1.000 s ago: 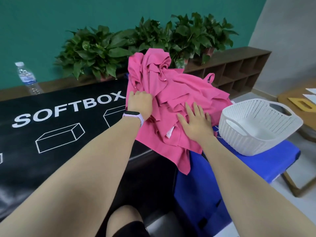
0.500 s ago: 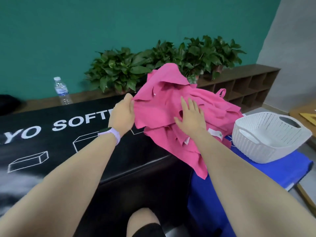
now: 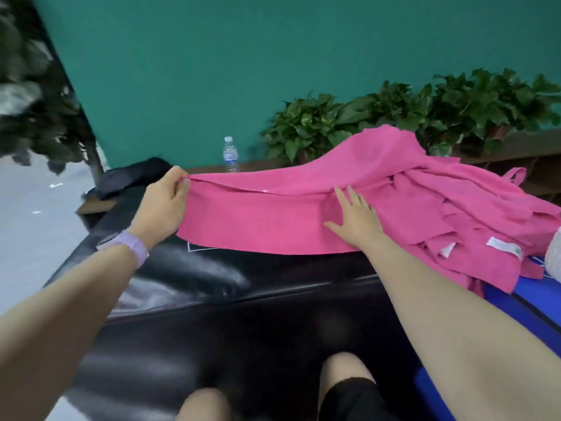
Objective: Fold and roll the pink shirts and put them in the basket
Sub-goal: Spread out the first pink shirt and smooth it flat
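A pile of pink shirts (image 3: pixel 473 220) lies at the right of the black padded table (image 3: pixel 212 281). One pink shirt (image 3: pixel 261 220) is stretched out leftward from the pile, above the table. My left hand (image 3: pixel 165 205) pinches its left edge between thumb and fingers. My right hand (image 3: pixel 355 217) lies flat, fingers straight, pressing on the cloth where the stretched shirt meets the pile. Only a sliver of the white basket (image 3: pixel 554 253) shows at the right edge.
A water bottle (image 3: pixel 230 154) stands on the wooden ledge behind the table, with potted plants (image 3: pixel 425 113) along it to the right. A dark bag (image 3: pixel 130 177) lies at the table's far left. A blue cloth (image 3: pixel 534 302) covers the surface at the right.
My left hand has pulled one shirt far out to the left, stretching it from the pile. My right hand stays flat on the pile. The view has swung left, so the basket is almost out of sight.
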